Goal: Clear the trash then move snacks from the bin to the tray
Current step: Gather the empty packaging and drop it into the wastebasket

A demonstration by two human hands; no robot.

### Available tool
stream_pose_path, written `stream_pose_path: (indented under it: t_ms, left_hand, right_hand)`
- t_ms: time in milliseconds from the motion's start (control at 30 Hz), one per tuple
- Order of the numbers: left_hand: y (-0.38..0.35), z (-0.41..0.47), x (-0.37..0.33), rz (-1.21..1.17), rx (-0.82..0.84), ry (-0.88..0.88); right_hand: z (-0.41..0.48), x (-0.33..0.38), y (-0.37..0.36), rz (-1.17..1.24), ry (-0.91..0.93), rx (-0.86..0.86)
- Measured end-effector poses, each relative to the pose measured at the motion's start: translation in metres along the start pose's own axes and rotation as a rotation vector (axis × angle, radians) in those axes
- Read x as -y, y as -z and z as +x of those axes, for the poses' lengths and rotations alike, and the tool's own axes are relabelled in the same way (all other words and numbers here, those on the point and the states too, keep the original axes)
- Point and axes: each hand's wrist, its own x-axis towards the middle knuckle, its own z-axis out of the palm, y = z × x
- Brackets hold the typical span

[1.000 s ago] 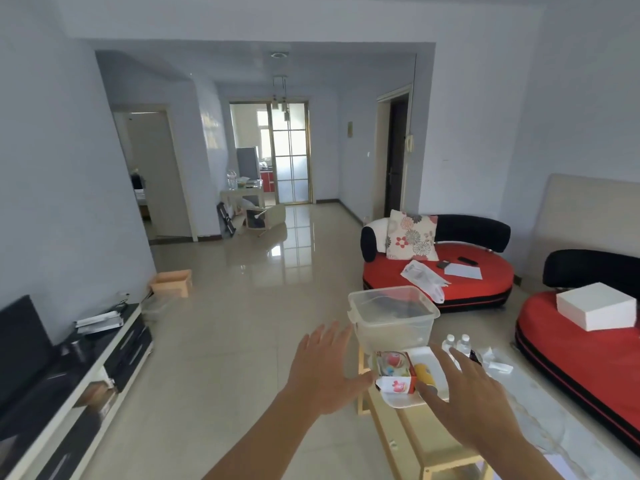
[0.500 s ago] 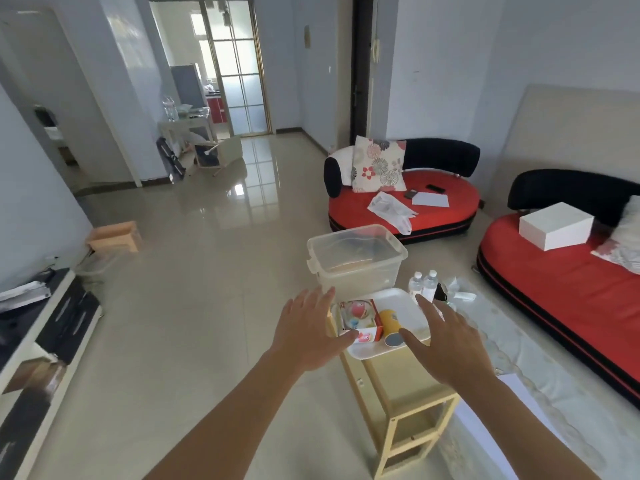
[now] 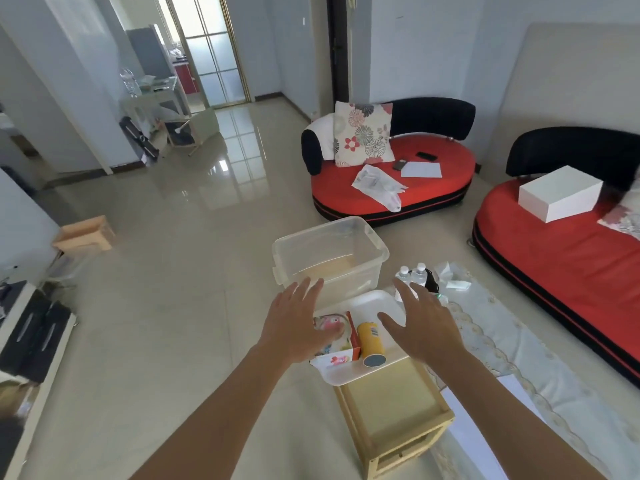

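On the worktop (image 3: pixel 391 396): clear bin (image 3: pixel 329 251) at far end; white tray (image 3: pixel 372 303) just nearer.
Tray contents: yellow can (image 3: pixel 370 341) lying on its side, beside the snack box (image 3: pixel 337 355).
Left hand (image 3: pixel 298 323): grip wide, fingers spread, over snack box.
Right hand (image 3: pixel 426 327): grip wide, fingers spread, over tray's right edge.

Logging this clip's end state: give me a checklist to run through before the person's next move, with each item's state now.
1. Hands free: ok. The left hand and right hand are open, holding nothing.
2. Bin emptied: ok. Nothing shows inside the clear bin.
3. Snacks on tray: ok. The yellow can and snack box lie on the white tray.
4. Tray seated on the wooden stand: cannot tell; the hands hide its edges.
5. Trash cleared: cannot tell. White crumpled items lie beyond the water bottles.
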Motion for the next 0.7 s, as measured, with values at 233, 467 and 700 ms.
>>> stream_pose_path:
  t_ms: [233,467,700]
  left_hand:
    - [-0.054,0.048,0.010,-0.008,0.105,-0.036]
    - [-0.123,0.085,0.034,-0.043,0.209,-0.114]
    - [-0.192,0.142,0.075,-0.022,0.297,-0.147]
  right_hand:
    - [0.037,-0.022,-0.048,0.052,-0.034,0.090]
    - [0.053,-0.045,-0.120,0.128,-0.162,0.229]
    - [0.067,-0.056,-0.199,0.229,-0.295,0.313]
